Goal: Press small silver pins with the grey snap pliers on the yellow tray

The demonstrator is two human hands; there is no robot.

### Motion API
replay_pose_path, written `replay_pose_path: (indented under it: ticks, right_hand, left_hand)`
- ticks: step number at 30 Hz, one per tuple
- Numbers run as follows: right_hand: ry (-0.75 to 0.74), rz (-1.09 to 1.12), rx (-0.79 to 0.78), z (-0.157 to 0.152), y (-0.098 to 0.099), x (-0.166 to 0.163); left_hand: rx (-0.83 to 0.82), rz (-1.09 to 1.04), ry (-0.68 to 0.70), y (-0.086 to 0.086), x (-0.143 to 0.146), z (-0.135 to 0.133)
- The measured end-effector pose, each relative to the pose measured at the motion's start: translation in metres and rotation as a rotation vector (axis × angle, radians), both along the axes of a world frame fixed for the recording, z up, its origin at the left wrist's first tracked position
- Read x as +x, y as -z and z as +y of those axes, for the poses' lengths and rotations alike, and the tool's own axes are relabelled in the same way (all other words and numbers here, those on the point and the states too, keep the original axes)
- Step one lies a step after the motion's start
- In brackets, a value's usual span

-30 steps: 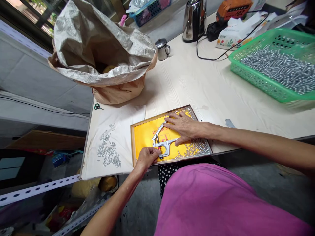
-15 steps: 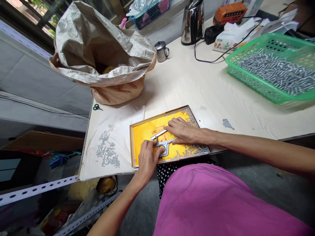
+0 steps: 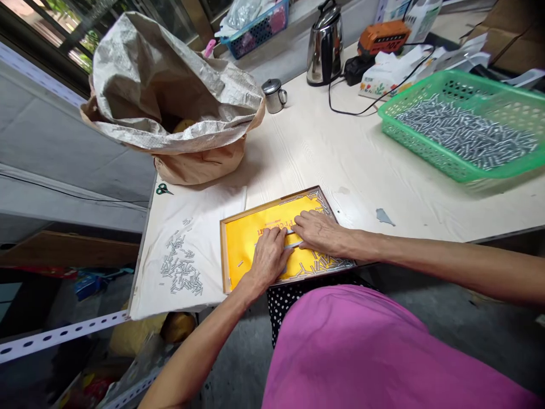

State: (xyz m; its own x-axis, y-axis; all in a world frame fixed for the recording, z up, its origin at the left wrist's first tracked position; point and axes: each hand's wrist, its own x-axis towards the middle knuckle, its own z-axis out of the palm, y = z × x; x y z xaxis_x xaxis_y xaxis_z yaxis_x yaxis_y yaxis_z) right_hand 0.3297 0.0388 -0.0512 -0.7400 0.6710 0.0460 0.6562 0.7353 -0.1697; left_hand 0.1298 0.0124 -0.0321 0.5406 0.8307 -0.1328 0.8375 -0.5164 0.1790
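Both hands press a stiff metal press tool (image 3: 293, 243) in the tray (image 3: 224, 250): left hand (image 3: 268, 255) covering it, right hand (image 3: 317, 230) flat at 3 o'clock; best gripped by its handles.

L hand (image 3: 269, 257) moved up, now covers tool (image 3: 293, 244)

A crumpled grey woven sack (image 3: 170, 96) sits on the pale wooden desk (image 3: 340, 153). Near it stand a small steel mug (image 3: 273, 95) and a steel kettle (image 3: 324, 44).

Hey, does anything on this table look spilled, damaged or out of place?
Small silver metal pins lie loose on the white cloth left of the yellow wooden-framed tray. A grey chipped-looking patch marks the pale wooden tabletop.
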Motion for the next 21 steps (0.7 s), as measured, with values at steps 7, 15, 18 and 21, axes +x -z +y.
replay_pose_path:
  ticks: [7,15,18,21]
  right_hand:
    - [-0.005,0.048,-0.008,-0.010,0.015,-0.004]
    - [0.015,0.132,0.008,0.027,0.009,0.015]
    - [0.010,0.082,0.063,0.040,0.015,0.008]
    - [-0.025,0.071,0.076,0.053,0.016,-0.002]
  left_hand:
    - [-0.029,-0.004,0.009,0.000,0.001,-0.002]
    - [0.197,-0.066,0.039,0.008,0.005,-0.029]
    - [0.149,-0.005,0.042,0.008,0.014,-0.037]
    - [0.080,0.042,0.073,0.009,0.020,-0.040]
